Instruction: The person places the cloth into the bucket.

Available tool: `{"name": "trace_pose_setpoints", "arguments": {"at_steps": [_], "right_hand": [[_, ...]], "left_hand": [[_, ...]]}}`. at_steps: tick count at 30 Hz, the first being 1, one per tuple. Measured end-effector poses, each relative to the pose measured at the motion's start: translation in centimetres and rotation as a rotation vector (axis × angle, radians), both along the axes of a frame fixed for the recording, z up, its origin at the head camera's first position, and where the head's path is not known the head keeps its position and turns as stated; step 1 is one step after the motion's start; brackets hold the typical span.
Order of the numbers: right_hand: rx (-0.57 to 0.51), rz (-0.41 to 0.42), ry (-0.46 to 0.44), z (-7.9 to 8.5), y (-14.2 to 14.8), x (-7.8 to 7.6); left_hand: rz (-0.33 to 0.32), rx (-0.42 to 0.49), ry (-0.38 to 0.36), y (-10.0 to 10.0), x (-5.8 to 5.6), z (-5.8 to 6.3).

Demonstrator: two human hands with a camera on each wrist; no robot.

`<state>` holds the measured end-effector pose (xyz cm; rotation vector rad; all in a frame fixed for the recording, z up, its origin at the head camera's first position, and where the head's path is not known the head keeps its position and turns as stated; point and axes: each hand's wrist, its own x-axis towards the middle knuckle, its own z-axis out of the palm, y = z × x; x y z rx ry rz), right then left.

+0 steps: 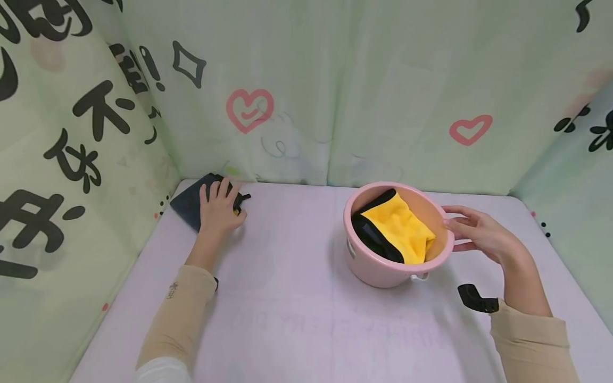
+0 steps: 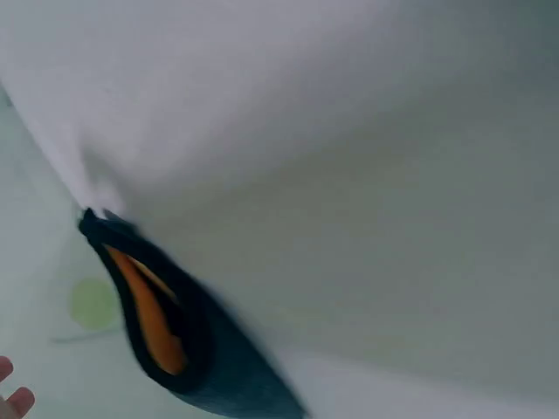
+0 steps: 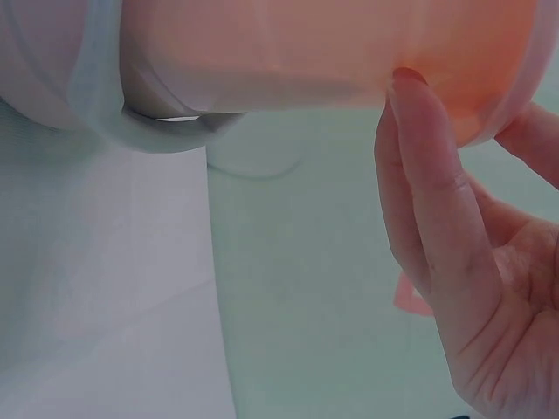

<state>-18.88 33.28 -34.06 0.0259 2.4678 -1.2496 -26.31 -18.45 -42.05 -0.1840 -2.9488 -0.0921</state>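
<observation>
In the head view, my left hand (image 1: pixel 219 211) lies over a dark blue cloth pouch (image 1: pixel 187 202) at the table's far left corner, fingers spread. The left wrist view is blurred; it shows the pouch (image 2: pixel 240 371) gaping, orange inside, with fingertips (image 2: pixel 17 403) apart from it at the edge. On the right stands a pink bucket (image 1: pixel 378 272) with a yellow cloth item (image 1: pixel 399 226) with black parts inside. My right hand (image 1: pixel 486 234) holds the bucket's right rim. Up close, its fingers (image 3: pixel 437 183) press against the bucket's wall (image 3: pixel 262 52).
Both things are on a white-covered table (image 1: pixel 287 308). A pale green printed curtain (image 1: pixel 306 106) rises along the back and both sides. A black wrist mount (image 1: pixel 478 300) sticks out from the right sleeve (image 1: pixel 531 340). A white fitting (image 1: pixel 419 277) is on the bucket's front.
</observation>
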Motion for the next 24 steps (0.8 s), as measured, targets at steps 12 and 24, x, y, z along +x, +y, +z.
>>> {"name": "trace_pose_setpoints", "arguments": {"at_steps": [12,24], "right_hand": [[-0.002,-0.006,-0.010,0.1,0.0,0.1],[-0.016,-0.005,-0.020,0.2,0.0,0.1]], "left_hand": [[0.062,0.026,-0.124,-4.1,0.3,-2.1],[0.075,-0.006,-0.382,-6.5,1.3,-2.6]]}}
